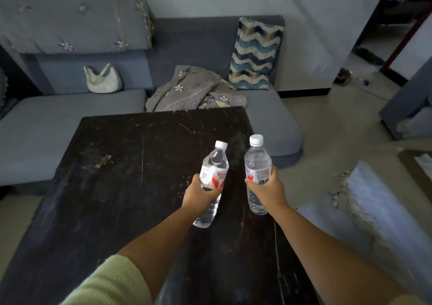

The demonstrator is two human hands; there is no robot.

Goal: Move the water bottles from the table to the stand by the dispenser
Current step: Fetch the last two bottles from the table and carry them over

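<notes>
Around the labelled waist of each bottle, the fingers are wrapped closed. The left hand (200, 193) grips the left bottle (214, 176) at its red-and-white label; the right hand (265, 191) grips the right bottle (258, 164) at the same height. Both bottles are held above the dark table (117, 187), clear of its surface, side by side and apart from each other.

Orientation: each bottle's long axis runs from base, nearest the person, to white cap, pointing up and away toward the sofa (70, 108). The left bottle leans slightly to the right at the cap; the right bottle stands closer to upright.

Hazards, as judged from this position:
- Grip is mid-body on smooth, thin plastic. A loose hold could let a bottle slide downward through the fingers.
- Both hands are occupied, so neither can steady the other load or catch a drop.
- The stand and dispenser are not in view. Turning toward them risks a bottle base striking the table edge.
- Caps appear seated; tightness cannot be confirmed, so tipping could leak.
</notes>
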